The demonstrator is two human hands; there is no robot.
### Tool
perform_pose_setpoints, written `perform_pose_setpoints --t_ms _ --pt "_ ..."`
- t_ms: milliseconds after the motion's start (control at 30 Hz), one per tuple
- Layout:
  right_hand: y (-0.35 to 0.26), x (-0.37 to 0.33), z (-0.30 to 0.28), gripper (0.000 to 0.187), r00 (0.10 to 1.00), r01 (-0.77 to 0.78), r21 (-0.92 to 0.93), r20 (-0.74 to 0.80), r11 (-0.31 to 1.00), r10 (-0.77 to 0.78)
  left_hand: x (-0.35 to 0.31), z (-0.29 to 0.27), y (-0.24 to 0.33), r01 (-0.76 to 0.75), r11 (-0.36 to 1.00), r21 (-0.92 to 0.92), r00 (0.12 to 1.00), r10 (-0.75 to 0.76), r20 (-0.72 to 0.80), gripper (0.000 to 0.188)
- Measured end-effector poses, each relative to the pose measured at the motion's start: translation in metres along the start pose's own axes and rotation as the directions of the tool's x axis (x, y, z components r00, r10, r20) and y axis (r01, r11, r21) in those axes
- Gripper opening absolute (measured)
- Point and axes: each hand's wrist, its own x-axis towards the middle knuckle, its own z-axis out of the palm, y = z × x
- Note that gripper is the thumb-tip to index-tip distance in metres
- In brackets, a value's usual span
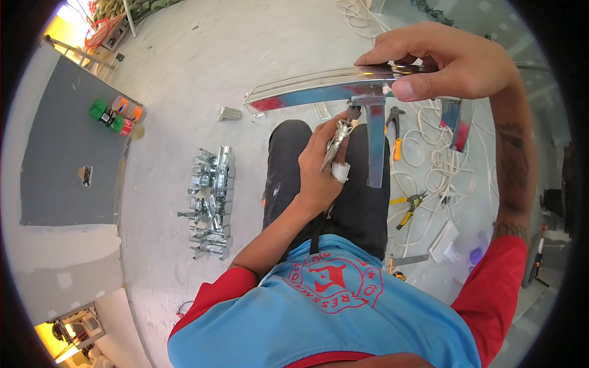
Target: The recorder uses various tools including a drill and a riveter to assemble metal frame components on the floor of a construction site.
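Note:
My right hand (pixel 451 64) is closed over the top of a shiny metal channel (pixel 307 92), thumb on its near side and fingers over the far edge. A short metal leg (pixel 375 150) points down from the channel toward me; another short metal piece (pixel 457 122) shows below my right wrist. My left hand (pixel 322 162), with white tape around a finger, grips a metal hand tool (pixel 337 144) that looks like locking pliers. The tool's jaws are at the joint between channel and leg; whether they clamp it I cannot tell.
Cut metal brackets (pixel 211 202) lie piled on the floor at left, a loose one (pixel 229 114) beyond. At right are pliers (pixel 394 132), yellow-handled snips (pixel 410 208) and tangled white cable (pixel 435 165). Bottles (pixel 110 116) stand by the grey wall panel (pixel 67 153).

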Motion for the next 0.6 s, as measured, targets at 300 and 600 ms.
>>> perform_pose_setpoints --t_ms 300,600 --pt "0.000 0.002 -0.003 0.059 0.989 0.127 -0.117 -0.056 0.985 -0.134 0.017 -0.015 0.026 0.018 0.986 0.168 1.000 -0.021 0.021 0.062" --pt "0.001 -0.003 -0.003 0.063 0.997 0.044 -0.090 -0.053 0.995 -0.049 0.024 -0.019 0.033 0.033 0.975 0.219 0.998 -0.043 0.040 0.062"
